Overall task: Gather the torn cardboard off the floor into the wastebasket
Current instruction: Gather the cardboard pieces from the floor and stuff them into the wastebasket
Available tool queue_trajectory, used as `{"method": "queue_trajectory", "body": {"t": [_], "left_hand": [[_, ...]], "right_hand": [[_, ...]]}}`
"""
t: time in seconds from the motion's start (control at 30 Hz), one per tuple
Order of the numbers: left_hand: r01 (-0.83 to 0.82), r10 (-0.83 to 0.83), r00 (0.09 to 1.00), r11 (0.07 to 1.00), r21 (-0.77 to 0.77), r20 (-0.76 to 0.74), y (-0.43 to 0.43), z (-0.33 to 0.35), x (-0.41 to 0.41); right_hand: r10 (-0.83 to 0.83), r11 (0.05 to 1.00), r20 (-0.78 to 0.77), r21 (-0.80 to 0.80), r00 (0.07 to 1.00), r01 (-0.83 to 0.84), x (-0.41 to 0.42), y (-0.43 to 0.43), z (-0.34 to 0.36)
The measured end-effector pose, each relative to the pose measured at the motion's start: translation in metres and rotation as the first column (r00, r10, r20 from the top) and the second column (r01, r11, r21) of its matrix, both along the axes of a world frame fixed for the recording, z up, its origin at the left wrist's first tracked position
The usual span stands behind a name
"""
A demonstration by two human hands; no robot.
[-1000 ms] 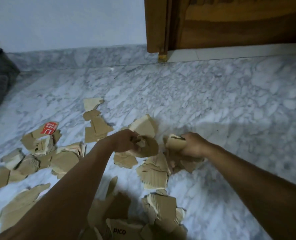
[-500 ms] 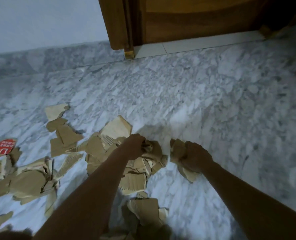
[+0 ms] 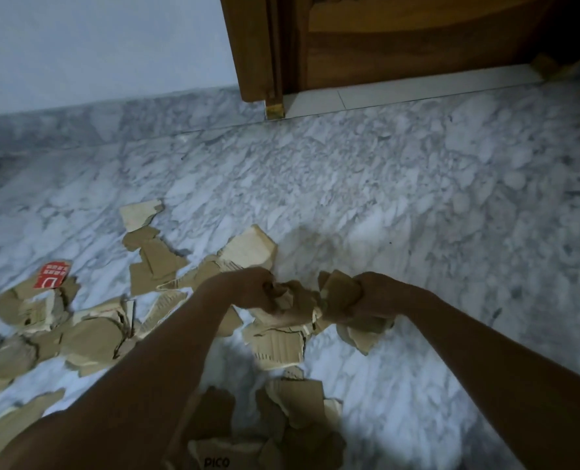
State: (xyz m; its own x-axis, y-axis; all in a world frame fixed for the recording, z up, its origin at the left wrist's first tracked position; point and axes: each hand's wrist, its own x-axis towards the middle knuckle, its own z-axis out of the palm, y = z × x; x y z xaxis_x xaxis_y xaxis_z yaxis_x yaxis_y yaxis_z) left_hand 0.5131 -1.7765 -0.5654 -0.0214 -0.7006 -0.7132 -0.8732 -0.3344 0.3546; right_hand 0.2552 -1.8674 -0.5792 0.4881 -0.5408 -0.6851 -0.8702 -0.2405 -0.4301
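Observation:
Torn brown cardboard pieces [image 3: 88, 337] lie scattered over the marble floor [image 3: 417, 205], mostly left and below centre. My left hand [image 3: 248, 288] grips a crumpled bunch of cardboard [image 3: 293, 300] at the middle of the view. Just to its right, my right hand [image 3: 378, 295] grips another wad of cardboard pieces [image 3: 341, 291], with scraps hanging beneath it. A corrugated piece [image 3: 276, 346] lies under both hands. One scrap carries a red label [image 3: 51, 274]. No wastebasket is in view.
A wooden door [image 3: 400, 39] and its frame [image 3: 254, 49] stand at the back, above a pale threshold strip [image 3: 400, 91]. A white wall [image 3: 95, 45] with a marble skirting runs along the back left. More cardboard, one piece printed PICO [image 3: 216, 462], lies at the bottom edge.
Both hands have closed tighter on their cardboard bunches and lifted them slightly, nearer to each other. The view has swung back a little to the left.

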Motion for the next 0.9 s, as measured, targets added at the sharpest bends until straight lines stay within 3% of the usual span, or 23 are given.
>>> {"method": "queue_trajectory", "body": {"t": [0.1,0.2,0.37,0.43,0.5,0.63,0.7,0.8,0.9], "left_hand": [[-0.054,0.055,0.999,0.995,-0.079,0.002,0.024,-0.029,-0.016],[-0.007,0.034,0.990,0.981,-0.195,0.135,0.031,-0.048,-0.031],[-0.043,0.129,0.974,0.914,-0.404,0.188,0.033,-0.058,-0.023],[-0.066,0.130,0.985,0.888,-0.455,0.110,0.029,-0.050,-0.021],[-0.205,0.194,0.978,0.882,-0.424,-0.069,0.022,-0.037,-0.020],[-0.492,0.349,0.855,0.778,-0.390,-0.382,0.012,-0.013,-0.001],[-0.526,0.358,0.833,0.748,-0.405,-0.421,0.009,0.000,0.006],[-0.533,0.402,0.839,0.741,-0.408,-0.367,0.006,0.007,0.015],[-0.564,0.438,0.811,0.763,-0.317,-0.388,0.015,0.008,0.024]], "right_hand": [[0.064,0.996,-0.035,-0.059,0.997,-0.066,0.015,0.007,-0.010],[0.079,0.981,-0.119,-0.166,0.990,-0.098,0.020,0.021,-0.024],[0.018,0.977,-0.056,-0.213,0.998,-0.029,0.016,0.028,-0.034],[-0.029,0.980,-0.048,-0.196,0.998,0.019,0.014,0.026,-0.030],[-0.090,0.971,-0.080,-0.227,0.993,0.069,0.011,0.024,-0.024],[-0.183,0.930,-0.126,-0.343,0.975,0.130,0.005,0.012,-0.008],[-0.163,0.944,-0.109,-0.305,0.981,0.124,0.005,0.004,0.001],[-0.069,0.990,0.051,-0.121,0.996,0.075,0.011,-0.005,0.010],[0.138,0.989,0.142,0.031,0.980,-0.144,0.026,0.015,0.021]]}}
